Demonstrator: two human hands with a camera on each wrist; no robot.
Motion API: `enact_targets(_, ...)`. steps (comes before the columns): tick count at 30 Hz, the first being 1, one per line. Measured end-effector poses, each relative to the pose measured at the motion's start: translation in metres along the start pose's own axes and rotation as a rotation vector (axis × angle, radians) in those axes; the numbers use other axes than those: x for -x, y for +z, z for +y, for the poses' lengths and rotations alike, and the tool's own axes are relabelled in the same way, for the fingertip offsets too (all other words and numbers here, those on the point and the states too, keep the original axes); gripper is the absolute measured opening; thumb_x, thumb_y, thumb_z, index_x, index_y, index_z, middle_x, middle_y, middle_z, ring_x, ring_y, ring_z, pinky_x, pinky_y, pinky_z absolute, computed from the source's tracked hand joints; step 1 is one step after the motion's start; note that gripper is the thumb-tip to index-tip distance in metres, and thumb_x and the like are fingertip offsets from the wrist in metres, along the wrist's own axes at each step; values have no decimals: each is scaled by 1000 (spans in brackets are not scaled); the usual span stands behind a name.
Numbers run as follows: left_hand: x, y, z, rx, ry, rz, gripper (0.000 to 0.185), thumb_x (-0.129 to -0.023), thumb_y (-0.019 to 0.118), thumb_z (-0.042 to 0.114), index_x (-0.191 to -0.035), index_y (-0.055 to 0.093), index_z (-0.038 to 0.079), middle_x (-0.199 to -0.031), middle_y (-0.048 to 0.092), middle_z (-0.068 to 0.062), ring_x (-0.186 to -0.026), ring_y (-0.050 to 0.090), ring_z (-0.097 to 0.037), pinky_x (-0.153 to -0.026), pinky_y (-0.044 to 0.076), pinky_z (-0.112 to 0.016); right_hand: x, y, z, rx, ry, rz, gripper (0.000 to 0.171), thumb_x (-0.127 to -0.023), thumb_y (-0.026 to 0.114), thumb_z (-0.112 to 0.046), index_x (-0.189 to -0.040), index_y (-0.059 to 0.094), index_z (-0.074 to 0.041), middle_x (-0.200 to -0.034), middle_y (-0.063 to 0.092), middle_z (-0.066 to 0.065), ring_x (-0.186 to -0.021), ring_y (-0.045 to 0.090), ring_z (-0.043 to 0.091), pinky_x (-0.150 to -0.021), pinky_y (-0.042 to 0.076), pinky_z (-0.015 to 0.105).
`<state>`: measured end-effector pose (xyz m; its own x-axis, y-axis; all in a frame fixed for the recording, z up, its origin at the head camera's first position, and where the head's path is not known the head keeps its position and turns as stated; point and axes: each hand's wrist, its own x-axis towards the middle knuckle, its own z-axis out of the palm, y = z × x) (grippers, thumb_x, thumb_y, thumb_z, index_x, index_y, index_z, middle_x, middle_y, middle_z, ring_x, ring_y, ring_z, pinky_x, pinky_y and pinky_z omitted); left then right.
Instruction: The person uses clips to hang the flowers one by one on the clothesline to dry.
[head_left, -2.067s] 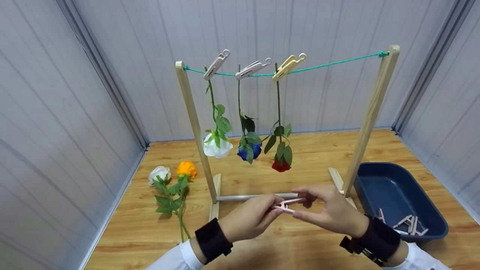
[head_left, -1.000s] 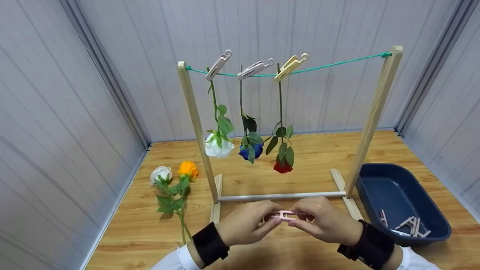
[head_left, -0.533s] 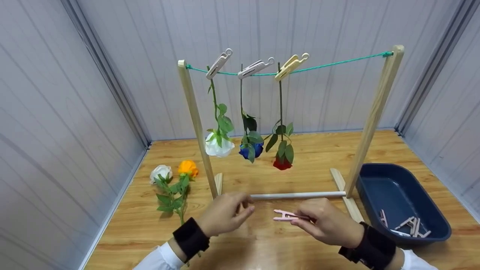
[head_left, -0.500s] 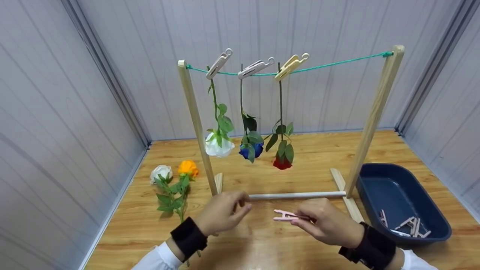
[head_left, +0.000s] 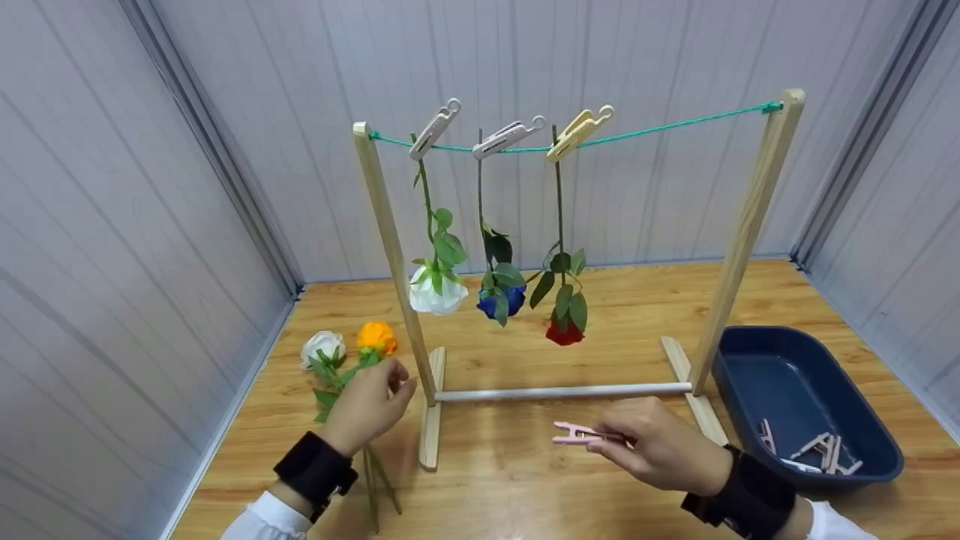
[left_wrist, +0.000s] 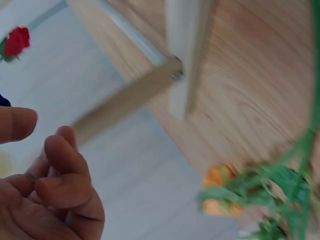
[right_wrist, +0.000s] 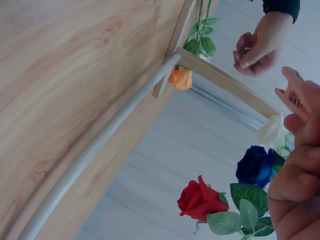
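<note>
Your right hand (head_left: 660, 446) pinches the pink clip (head_left: 572, 433) between thumb and fingers, one end jutting toward your left hand (head_left: 367, 405). Clip sits above the table (head_left: 525, 487), on the near side of the rack (head_left: 750, 210). Your left hand is loosely bent, a narrow gap between thumb and fingers; it covers part of the leaves of the orange rose (head_left: 376, 337) and loose white rose (head_left: 322, 346). Cannot tell if it touches them. Both lie left of the rack, stems toward you. On the cord (head_left: 675, 126), left to right, heads down: hanging white rose (head_left: 437, 296), blue rose (head_left: 514, 300), red rose (head_left: 564, 334). Grey clips (head_left: 435, 131) hold the first two, a yellow clip (head_left: 579, 136) the third. Bin (head_left: 772, 390) at right, spare clips (head_left: 829, 454) inside.
</note>
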<state>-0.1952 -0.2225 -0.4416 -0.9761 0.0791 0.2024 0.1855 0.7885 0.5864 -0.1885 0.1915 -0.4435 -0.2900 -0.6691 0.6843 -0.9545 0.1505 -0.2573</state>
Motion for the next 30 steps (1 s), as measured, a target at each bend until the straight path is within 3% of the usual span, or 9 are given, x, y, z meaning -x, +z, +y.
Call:
enact_targets(4, 5, -5, -16, -74, -85, -26, 29, -101, 72, 13, -76, 59, 13, -65, 52, 3, -56, 46, -11, -52, 36, -25, 1, 0, 0, 5, -11, 0, 23, -92, 83, -2, -88, 65, -15, -67, 53, -5, -62, 42, -3, -61, 28, 5)
enact_targets(10, 11, -8, -35, -185, -201, -139, 55, -96, 77, 16, -55, 42, 19, -51, 31, 9, -46, 31, -9, -48, 25, -24, 0, -1, -3, 17, 19, -8, 26, -88, 85, 1, -87, 65, -16, -67, 52, -7, -65, 39, -6, -61, 28, 5)
enact_targets(19, 16, -5, -52, -254, -310, -238, 38, -96, 76, 17, -68, 49, 16, -60, 38, 4, -53, 44, -14, -52, 34, -28, -2, -1, -6, 12, 37, -17, 26, -88, 84, 2, -87, 66, -16, -67, 51, -6, -65, 40, -6, -61, 28, 6)
enact_targets(23, 20, -2, -58, -273, -314, -264, 39, -93, 73, 15, -64, 47, 17, -60, 40, 4, -53, 43, -14, -51, 33, -28, 1, -1, -5, -4, 34, -11, 26, -88, 84, 3, -88, 67, -17, -66, 52, -5, -65, 39, -7, -61, 27, 5)
enact_targets(30, 23, -3, -63, -207, -302, -258, 32, -86, 66, 2, -65, 47, 17, -63, 38, 3, -54, 41, -15, -53, 32, -28, 2, 0, -2, 4, 21, 1, 26, -86, 85, 3, -88, 67, -16, -66, 53, -5, -64, 41, -5, -61, 27, 4)
